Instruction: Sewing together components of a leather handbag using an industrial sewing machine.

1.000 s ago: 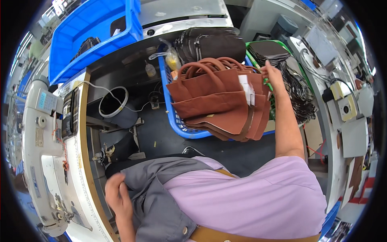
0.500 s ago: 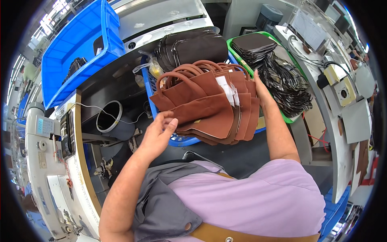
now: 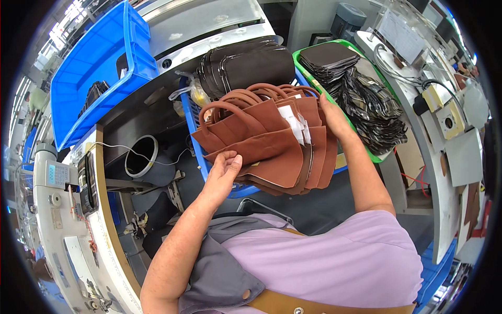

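Observation:
A stack of brown bag panels with looped handles lies on a blue basket, fanned toward me, with white tags between the layers. My left hand pinches the near left edge of the top panel, thumb and fingers closed on it. Against the stack's right end, my right hand grips the layered panels; part of its fingers is hidden behind them. Behind the brown stack, dark brown pieces are piled in the same basket.
On the right a green basket holds dark pieces. A blue bin stands at the far left, above a grey bucket. A white machine lines the left side; a white table with cables borders the right.
My left hand has moved right and a little farther in, closing on the top panel's edge. My right hand has shifted slightly along the stack's end. The panels have sagged slightly toward me.

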### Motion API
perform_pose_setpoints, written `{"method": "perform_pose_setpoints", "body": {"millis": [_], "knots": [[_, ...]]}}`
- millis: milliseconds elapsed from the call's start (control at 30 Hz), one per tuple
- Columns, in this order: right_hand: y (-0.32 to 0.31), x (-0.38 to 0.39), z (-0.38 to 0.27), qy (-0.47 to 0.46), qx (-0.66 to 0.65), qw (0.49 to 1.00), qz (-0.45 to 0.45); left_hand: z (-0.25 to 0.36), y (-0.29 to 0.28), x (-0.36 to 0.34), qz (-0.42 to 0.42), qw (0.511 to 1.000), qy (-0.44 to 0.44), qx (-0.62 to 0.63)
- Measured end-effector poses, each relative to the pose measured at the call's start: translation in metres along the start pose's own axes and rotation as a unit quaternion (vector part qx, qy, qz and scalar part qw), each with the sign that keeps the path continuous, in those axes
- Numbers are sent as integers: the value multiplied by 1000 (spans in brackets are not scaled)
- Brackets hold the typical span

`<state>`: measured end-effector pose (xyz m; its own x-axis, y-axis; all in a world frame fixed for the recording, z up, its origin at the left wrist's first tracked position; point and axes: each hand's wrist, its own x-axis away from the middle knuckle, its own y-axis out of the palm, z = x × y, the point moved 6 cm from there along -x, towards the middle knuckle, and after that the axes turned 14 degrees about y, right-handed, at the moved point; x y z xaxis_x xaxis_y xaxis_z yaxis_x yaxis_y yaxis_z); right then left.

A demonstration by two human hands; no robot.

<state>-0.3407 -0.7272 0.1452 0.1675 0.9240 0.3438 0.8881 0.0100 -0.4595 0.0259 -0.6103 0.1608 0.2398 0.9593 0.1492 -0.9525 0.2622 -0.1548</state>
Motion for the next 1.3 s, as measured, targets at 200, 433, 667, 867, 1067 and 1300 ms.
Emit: {"method": "perform_pose_setpoints", "body": {"millis": [200, 433, 667, 867, 1067, 1300], "knots": [[10, 48, -51, -93, -208, 968, -104, -15, 8, 3, 37, 995, -56, 68], [0, 78, -79, -195, -144, 947, -209, -25, 14, 19, 108, 948, -47, 295], [22, -15, 12, -37, -411, 910, 41, -18, 14, 23, 90, 954, -32, 285], [16, -18, 10, -8, -67, 996, 67, -16, 13, 22, 88, 959, -40, 265], [28, -34, 7, -14, 65, 998, -8, -18, 13, 24, 84, 963, -45, 251], [30, -55, -6, 37, -14, 978, -206, -22, 8, 25, 107, 960, -58, 251]]}}
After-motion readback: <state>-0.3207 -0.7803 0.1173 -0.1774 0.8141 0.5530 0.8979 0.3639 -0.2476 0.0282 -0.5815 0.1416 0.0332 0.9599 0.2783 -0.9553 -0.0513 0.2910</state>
